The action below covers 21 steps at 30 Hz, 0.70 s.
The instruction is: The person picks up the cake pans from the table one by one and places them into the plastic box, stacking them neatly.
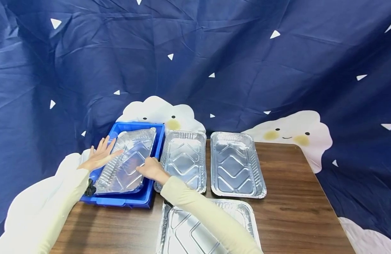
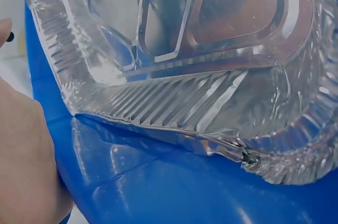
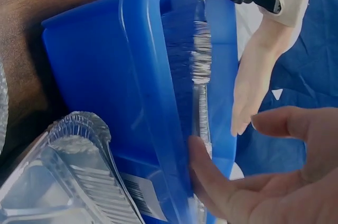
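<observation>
A foil tray (image 1: 133,155) lies tilted inside a blue plastic bin (image 1: 119,201) on the left of the table. My left hand (image 1: 101,155) is over the bin's left side, fingers spread and holding nothing. In the left wrist view, that hand (image 2: 26,160) appears beside the blue rim, apart from the tray's crimped edge (image 2: 158,123). My right hand (image 1: 152,169) is at the tray's right side. The right wrist view has its thumb and fingers (image 3: 203,163) wide apart, with fingertips at the tray's edge; whether they touch it I cannot tell.
Two foil trays stand right of the bin, a nearer one (image 1: 184,158) beside it and another (image 1: 235,165) farther right. A third foil tray (image 1: 195,233) lies at the front, partly under my right sleeve. Brown wooden table (image 1: 287,190); blue cloth (image 1: 233,46) hangs behind.
</observation>
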Tool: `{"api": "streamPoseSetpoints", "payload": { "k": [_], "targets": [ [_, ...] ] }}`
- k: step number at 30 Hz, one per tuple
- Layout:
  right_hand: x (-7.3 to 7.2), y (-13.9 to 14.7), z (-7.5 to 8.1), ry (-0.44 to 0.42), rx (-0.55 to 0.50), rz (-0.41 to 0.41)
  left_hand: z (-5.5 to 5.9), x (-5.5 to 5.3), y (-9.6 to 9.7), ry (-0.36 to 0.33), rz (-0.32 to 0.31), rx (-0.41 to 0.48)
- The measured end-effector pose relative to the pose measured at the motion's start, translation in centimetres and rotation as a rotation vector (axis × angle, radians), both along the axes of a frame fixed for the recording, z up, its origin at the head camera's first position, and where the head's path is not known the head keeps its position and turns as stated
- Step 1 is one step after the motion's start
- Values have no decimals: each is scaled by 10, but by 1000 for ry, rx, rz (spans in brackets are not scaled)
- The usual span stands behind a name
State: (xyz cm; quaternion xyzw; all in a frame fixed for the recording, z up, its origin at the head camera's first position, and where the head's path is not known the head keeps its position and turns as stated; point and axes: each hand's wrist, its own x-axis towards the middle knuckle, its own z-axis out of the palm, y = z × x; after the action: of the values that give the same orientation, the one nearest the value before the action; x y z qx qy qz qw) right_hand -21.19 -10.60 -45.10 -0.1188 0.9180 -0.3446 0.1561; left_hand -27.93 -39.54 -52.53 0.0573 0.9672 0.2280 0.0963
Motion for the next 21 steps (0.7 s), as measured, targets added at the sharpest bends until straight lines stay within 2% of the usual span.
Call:
{"api": "streamPoseSetpoints", "payload": {
  "k": [7, 13, 21],
  "targets": [
    [4, 15, 9, -24, -46, 92, 0, -1, 1, -11, -6, 1],
    [2, 47, 16, -28, -96, 154, 1, 1, 0, -22, -1, 17],
    [3, 93, 22, -57, -234, 161, 1, 1, 0, -43, -18, 13]
  ]
}}
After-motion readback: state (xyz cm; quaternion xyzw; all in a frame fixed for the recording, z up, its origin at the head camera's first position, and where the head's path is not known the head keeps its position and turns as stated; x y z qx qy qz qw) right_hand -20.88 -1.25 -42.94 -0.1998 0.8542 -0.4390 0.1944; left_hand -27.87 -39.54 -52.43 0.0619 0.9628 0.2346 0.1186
